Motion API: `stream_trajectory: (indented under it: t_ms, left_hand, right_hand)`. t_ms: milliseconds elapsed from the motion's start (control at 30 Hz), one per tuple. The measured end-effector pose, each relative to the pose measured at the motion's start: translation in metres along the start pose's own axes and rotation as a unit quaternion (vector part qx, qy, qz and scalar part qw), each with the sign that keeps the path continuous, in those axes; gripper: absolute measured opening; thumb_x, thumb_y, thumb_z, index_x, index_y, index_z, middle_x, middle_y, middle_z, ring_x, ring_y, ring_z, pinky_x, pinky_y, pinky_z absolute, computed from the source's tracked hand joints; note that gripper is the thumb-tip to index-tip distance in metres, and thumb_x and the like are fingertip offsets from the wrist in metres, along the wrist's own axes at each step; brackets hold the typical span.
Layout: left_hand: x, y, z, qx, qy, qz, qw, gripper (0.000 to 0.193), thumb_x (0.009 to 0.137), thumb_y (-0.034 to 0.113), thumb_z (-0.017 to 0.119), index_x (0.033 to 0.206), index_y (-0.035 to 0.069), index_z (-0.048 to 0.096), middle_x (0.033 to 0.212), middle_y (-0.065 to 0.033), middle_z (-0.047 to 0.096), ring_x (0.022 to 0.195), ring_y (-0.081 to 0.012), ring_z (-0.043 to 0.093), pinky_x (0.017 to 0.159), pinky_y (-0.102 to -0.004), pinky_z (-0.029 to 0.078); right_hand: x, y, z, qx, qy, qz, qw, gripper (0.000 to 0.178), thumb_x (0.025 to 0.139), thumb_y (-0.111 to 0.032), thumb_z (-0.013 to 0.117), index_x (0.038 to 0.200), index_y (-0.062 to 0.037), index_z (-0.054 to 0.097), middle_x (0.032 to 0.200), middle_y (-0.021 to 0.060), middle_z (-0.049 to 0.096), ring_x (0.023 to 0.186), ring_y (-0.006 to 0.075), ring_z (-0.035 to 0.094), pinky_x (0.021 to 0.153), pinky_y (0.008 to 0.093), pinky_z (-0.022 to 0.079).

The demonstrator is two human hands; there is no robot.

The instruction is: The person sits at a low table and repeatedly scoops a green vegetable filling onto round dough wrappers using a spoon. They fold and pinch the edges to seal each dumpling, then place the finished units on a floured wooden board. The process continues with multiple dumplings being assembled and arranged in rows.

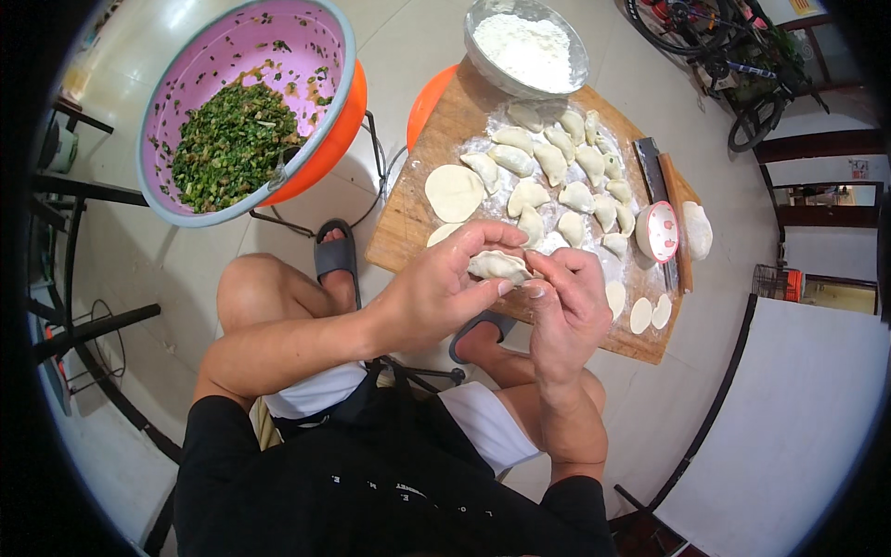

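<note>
Black shirt point(371, 464) nearest | left fingers point(490, 234) cupped round dumpling point(498, 267) | right fingers point(551, 268) pinching its end

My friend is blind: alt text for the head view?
Left hand and right hand hold a dumpling near a floured wooden board with other dumplings, round wrappers and a flour bowl; at left is a pink basin of green filling.

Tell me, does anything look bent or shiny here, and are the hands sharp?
Head view: at right, the white panel has a dark edge that bows; head view: pale glare on the floor at upper left; head view: the left hand, right hand and held dumpling look fairly sharp.
</note>
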State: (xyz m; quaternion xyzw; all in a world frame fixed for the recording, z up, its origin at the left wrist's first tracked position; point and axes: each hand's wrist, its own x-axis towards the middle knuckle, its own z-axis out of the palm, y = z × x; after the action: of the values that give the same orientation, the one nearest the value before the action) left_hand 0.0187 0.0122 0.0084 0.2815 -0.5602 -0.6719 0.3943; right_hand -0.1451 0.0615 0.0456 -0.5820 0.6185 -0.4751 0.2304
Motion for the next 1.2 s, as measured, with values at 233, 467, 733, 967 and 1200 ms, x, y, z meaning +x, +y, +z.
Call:
stream_trajectory:
  t_ms: [233, 467, 733, 967, 1200]
  left_hand:
    - [-0.001, 0.006, -0.005, 0.113, -0.033, 0.057, 0.991, 0.057, 0.091, 0.007, 0.063, 0.144, 0.003, 0.043, 0.124, -0.0216, 0.063, 0.113, -0.0324, 0.064, 0.094, -0.0372, 0.051]
    - [0.001, 0.007, -0.009, 0.144, -0.078, 0.03, 0.986, 0.07, 0.091, 0.007, 0.061, 0.154, 0.005, 0.03, 0.115, -0.0265, 0.065, 0.104, -0.0402, 0.066, 0.088, -0.0433, 0.052]
    - [0.006, 0.016, -0.016, 0.184, -0.144, -0.07, 0.97, 0.081, 0.089, 0.012, 0.068, 0.156, 0.003, 0.024, 0.12, -0.0253, 0.063, 0.097, -0.0311, 0.069, 0.082, -0.0389, 0.054]
    - [0.01, 0.0, -0.014, 0.137, -0.178, -0.067, 0.972, 0.073, 0.095, 0.016, 0.063, 0.154, -0.002, 0.025, 0.131, -0.0201, 0.06, 0.106, -0.0261, 0.066, 0.088, -0.0346, 0.055]
    - [0.034, 0.007, -0.001, -0.388, -0.015, -0.315, 0.866, 0.039, 0.107, 0.015, 0.038, 0.138, -0.009, 0.044, 0.132, -0.0223, 0.058, 0.115, -0.027, 0.064, 0.094, -0.0322, 0.058]
  right_hand:
    - [0.002, -0.001, -0.003, -0.046, -0.045, -0.031, 0.997, 0.017, 0.081, -0.002, 0.076, 0.097, -0.002, 0.077, 0.088, 0.0064, 0.06, 0.08, 0.0176, 0.058, 0.071, 0.0268, 0.047]
    - [0.002, 0.002, 0.0, -0.012, -0.049, 0.001, 0.999, 0.017, 0.08, -0.003, 0.076, 0.097, -0.0021, 0.077, 0.088, 0.0061, 0.061, 0.081, 0.0179, 0.058, 0.07, 0.0283, 0.047]
    - [0.003, -0.004, 0.001, 0.056, -0.063, 0.075, 0.994, 0.012, 0.082, -0.004, 0.074, 0.094, -0.004, 0.078, 0.084, 0.0051, 0.06, 0.081, 0.0161, 0.058, 0.069, 0.0285, 0.047]
    - [0.006, 0.011, -0.01, 0.036, -0.141, 0.131, 0.981, 0.026, 0.094, -0.014, 0.066, 0.115, -0.0007, 0.072, 0.095, 0.0051, 0.065, 0.088, 0.0145, 0.06, 0.078, 0.0273, 0.048]
    - [0.003, 0.037, -0.021, 0.286, -0.037, 0.243, 0.926, 0.053, 0.107, -0.038, 0.046, 0.131, 0.0079, 0.059, 0.11, 0.0091, 0.067, 0.094, 0.0123, 0.06, 0.083, 0.027, 0.048]
